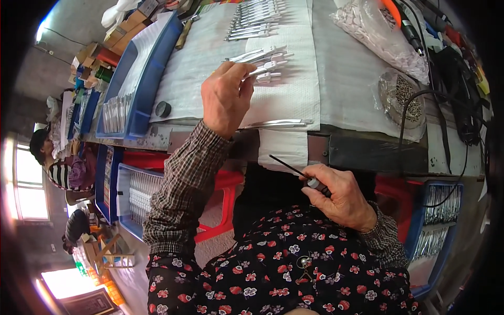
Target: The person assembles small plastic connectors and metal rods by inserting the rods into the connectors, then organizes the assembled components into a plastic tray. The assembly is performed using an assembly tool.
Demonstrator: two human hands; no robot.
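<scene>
My left hand (226,97) reaches over the bench with its thumb and fingers pinched on a slim silver metal piece (251,75), partly hidden by the fingers. Beside the fingertips lies a small group of similar silver pieces (270,65), shaped rather like drawing compasses. Farther back, more of them (254,21) are laid out in a row. A few thin silver strips (278,124) rest near the bench's front edge. Close to my body, my right hand (341,197) grips a screwdriver (317,184), its thin dark shaft pointing up and left.
A blue tray (144,73) holding silver parts stands on the left of the bench, near a round dark cap (163,109). At right lie a bag of small pinkish parts (388,42), a bag of tiny screws (404,102) and cables. Blue bins (137,194) flank me; a person (65,163) sits far left.
</scene>
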